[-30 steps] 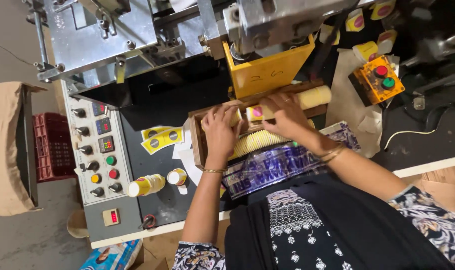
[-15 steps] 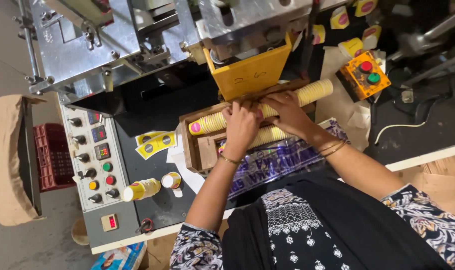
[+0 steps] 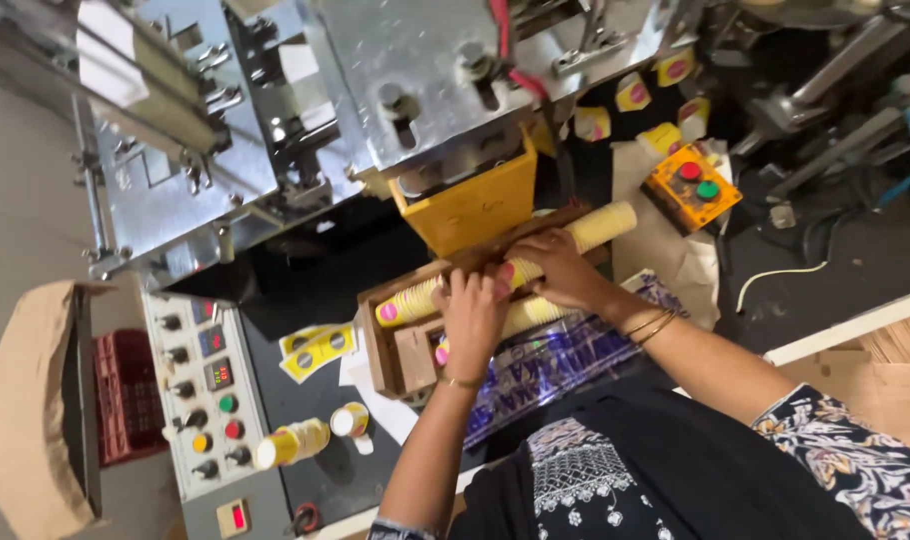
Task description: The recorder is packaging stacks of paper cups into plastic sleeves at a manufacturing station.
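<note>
Both hands on a long stack of yellow paper cups in a wooden tray at the frame's centre.

The left hand [image 3: 472, 315] and right hand [image 3: 550, 270] curl around the cup stack [image 3: 510, 270], which lies lengthwise in the tray [image 3: 377, 345] above a second stack [image 3: 535, 312].

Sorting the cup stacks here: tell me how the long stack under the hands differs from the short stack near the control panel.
The long stack runs across the cardboard box, many cups long, with both hands, left hand and right hand, on it. The short stack holds far fewer cups, lies on the dark table, and is untouched. Both are yellow paper cups lying sideways.
</note>
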